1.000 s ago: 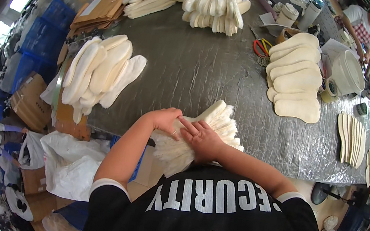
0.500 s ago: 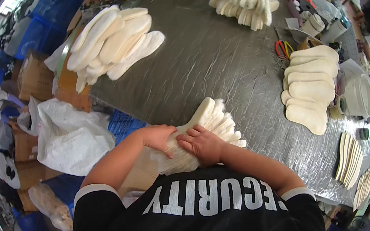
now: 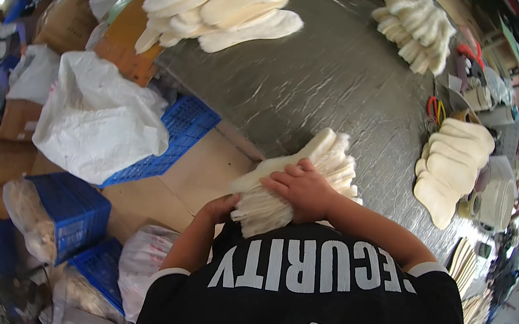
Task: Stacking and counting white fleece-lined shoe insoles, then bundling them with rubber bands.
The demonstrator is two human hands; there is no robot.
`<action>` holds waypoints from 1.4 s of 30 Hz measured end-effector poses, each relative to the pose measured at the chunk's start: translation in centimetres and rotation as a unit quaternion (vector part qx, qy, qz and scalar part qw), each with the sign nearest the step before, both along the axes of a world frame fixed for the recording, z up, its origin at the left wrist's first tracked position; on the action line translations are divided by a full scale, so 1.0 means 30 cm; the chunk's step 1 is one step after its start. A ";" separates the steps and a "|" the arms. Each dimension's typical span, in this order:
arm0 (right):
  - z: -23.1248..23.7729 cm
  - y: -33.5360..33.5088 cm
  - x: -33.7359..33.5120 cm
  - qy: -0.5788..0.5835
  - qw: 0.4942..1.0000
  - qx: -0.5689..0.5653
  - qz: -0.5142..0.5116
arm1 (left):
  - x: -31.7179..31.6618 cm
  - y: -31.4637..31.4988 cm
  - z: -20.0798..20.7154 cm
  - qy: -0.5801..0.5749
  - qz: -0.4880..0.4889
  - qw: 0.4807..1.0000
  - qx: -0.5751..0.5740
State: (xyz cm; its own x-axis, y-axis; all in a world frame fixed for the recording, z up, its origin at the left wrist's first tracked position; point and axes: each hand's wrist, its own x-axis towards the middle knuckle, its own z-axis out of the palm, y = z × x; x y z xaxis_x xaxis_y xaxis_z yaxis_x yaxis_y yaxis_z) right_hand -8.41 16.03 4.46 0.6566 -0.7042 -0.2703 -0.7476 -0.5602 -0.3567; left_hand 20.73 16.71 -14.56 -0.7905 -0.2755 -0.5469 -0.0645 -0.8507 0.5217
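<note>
A fanned stack of cream fleecy insoles (image 3: 326, 147) lies at the table's near edge, its lower end jutting over the edge against my shirt. My right hand (image 3: 302, 189) is closed over the top of the stack, fingers bent across the upper insole. Around the near left end of the same stack my left hand (image 3: 221, 207) is closed, with most of its fingers hidden. A loose pile of cream insoles (image 3: 230, 1) lies at the far left of the table. Another fleecy bundle (image 3: 416, 27) stands at the far right, and overlapping flat insoles (image 3: 452, 165) lie to the right.
The dark table (image 3: 244, 85) has a wrinkled, shiny cover. Scissors (image 3: 435, 112) and tubs (image 3: 498, 200) sit along its right side. To the left, a white sack (image 3: 100, 116) rests in a blue crate (image 3: 187, 127). Another blue crate (image 3: 71, 214) stands lower on the tan floor (image 3: 151, 202).
My view has swung left, showing more floor and crates. My left hand has slid down from the stack's upper side to its near end. My right hand stays on top.
</note>
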 end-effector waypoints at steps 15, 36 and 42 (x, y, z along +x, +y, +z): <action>-0.016 -0.147 0.010 -0.066 0.978 -0.051 -0.192 | -0.050 0.112 0.623 -0.138 0.149 0.799 -0.566; -0.168 -0.162 -0.248 -0.402 0.721 0.046 -0.563 | -0.555 -0.047 0.322 -0.092 0.216 0.915 -0.327; -0.030 -0.119 -0.258 -0.078 0.666 -0.008 -0.742 | -0.697 -0.198 0.408 -0.207 0.110 0.848 -0.476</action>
